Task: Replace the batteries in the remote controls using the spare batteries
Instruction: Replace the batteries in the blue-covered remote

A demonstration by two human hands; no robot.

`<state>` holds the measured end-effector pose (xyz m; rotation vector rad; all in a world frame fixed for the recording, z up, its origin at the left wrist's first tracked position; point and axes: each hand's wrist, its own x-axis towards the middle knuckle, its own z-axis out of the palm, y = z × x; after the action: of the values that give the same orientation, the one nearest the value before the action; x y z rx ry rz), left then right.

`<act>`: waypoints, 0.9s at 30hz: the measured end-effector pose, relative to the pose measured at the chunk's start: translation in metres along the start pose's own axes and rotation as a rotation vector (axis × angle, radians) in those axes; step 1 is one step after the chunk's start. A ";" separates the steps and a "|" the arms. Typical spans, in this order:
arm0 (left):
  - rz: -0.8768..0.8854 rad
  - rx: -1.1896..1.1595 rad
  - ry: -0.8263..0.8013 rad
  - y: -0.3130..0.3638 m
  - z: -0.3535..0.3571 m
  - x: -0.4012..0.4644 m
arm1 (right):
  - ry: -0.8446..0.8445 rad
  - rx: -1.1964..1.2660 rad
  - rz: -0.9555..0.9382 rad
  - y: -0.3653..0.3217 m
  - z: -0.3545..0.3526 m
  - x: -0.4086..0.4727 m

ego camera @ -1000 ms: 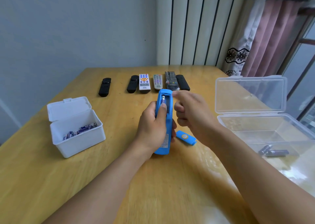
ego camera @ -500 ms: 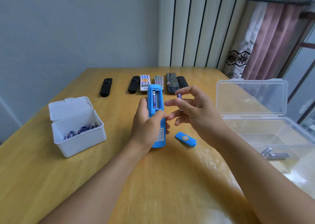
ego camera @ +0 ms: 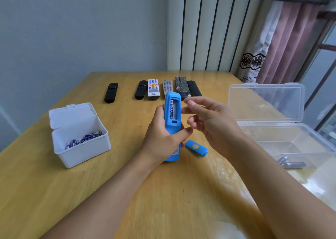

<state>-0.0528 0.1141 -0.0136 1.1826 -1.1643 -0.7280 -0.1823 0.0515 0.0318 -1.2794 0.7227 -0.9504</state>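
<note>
- Left hand [ego camera: 160,144]: wrapped around the lower body of the blue remote [ego camera: 172,124], thumb across its front, holding it upright with the open battery bay facing the camera.
- Right hand [ego camera: 209,120]: just beside the remote's top, fingers loosely spread and blurred; whether anything is pinched between them cannot be told.
- Battery bay: one purple-labelled battery [ego camera: 171,109] sits in the left slot; the right slot appears bare (glare makes this hard to confirm).
- Blue battery cover [ego camera: 196,147]: lies flat on the table just right of the remote's base, partly behind the right wrist.
- White box [ego camera: 80,148]: lid hinged back, spare batteries [ego camera: 85,138] heaped inside; their number cannot be made out.
- Clear plastic box [ego camera: 283,140]: lid upright, right end cut off by the picture's edge; two grey batteries [ego camera: 291,163] lie near its front wall.
- Row of remotes at the far edge: a black remote [ego camera: 111,93] set apart on the left, then another black one [ego camera: 141,89], a white one [ego camera: 153,89], a grey one [ego camera: 167,86] with its near end hidden by the blue remote, a dark one [ego camera: 181,86] and a black one [ego camera: 194,88].
- Surface: wooden table [ego camera: 163,202], yellow-toned, with window glare on its right side.
- Room: plain grey wall, a white panel with dark vertical stripes, pink and white curtains [ego camera: 283,44] beside a window at the right.
</note>
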 end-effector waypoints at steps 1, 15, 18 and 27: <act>0.004 0.012 0.011 -0.001 0.000 0.000 | 0.005 -0.022 0.019 -0.001 0.000 0.000; -0.024 -0.005 0.090 0.000 -0.004 0.004 | -0.191 0.261 0.320 -0.002 -0.003 0.001; 0.003 0.099 0.117 -0.001 -0.006 0.004 | -0.183 0.262 0.322 0.000 -0.005 0.002; 0.164 0.415 0.119 0.009 -0.002 -0.006 | -0.129 -0.138 0.081 -0.001 -0.001 0.000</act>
<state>-0.0539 0.1229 -0.0068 1.4301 -1.3323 -0.2920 -0.1832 0.0507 0.0328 -1.4081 0.7430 -0.7555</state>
